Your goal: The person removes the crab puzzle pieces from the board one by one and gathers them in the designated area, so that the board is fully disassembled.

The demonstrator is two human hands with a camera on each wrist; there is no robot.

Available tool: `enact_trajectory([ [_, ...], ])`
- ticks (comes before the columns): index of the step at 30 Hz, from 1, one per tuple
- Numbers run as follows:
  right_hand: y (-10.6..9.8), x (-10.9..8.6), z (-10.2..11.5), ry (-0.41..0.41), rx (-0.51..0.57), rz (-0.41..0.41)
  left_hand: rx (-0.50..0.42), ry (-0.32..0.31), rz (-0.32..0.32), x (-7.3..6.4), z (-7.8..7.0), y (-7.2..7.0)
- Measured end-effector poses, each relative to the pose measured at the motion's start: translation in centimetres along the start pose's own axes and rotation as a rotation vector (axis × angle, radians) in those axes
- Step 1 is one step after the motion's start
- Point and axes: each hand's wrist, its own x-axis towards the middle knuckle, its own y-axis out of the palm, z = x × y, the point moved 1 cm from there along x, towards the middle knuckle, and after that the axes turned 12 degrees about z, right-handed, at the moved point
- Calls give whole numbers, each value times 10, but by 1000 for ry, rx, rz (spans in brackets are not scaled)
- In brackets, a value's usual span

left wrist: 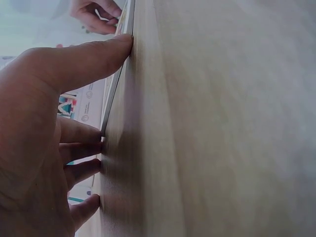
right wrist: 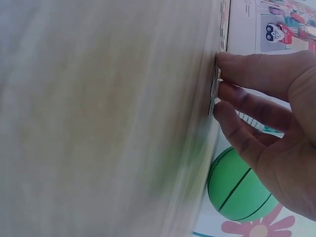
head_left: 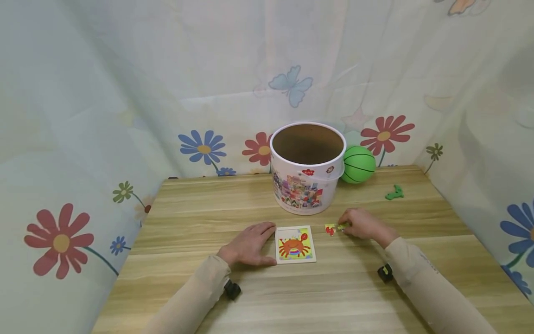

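Cream-framed square crab puzzle tray [head_left: 296, 261] flat on light wood-grain table [head_left: 300, 297], nearer than white printed round bucket [head_left: 304, 185]. Left hand [head_left: 251, 243]: thumb and fingers wide apart, tips at tray's left edge. Right hand [head_left: 364, 223], right of tray: thumb and fingertips narrow, pinching small yellow-green flat puzzle piece [head_left: 343, 227], just beside red-and-yellow puzzle piece [head_left: 330, 229]. Green black-lined ball [head_left: 359, 164] beside bucket.

Head view: soft, fairly even light; shadow inside white printed cylindrical bucket [head_left: 288, 188], faint shadow on white floral curtain [head_left: 479, 139] right of it. Wrist views: light-brown wood-grain bench [right wrist: 98, 118] blurred.
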Motion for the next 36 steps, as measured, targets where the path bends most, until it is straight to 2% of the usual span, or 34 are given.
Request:
enact_trajectory([
  [13, 2, -1, 3, 52, 35, -20, 12, -6, 11, 3, 1, 3],
  [21, -2, 1, 11, 28, 72, -50, 1, -19, 24, 2, 1, 1],
  [36, -6, 10, 25, -5, 69, -82, -13, -9, 18, 1, 0, 0],
])
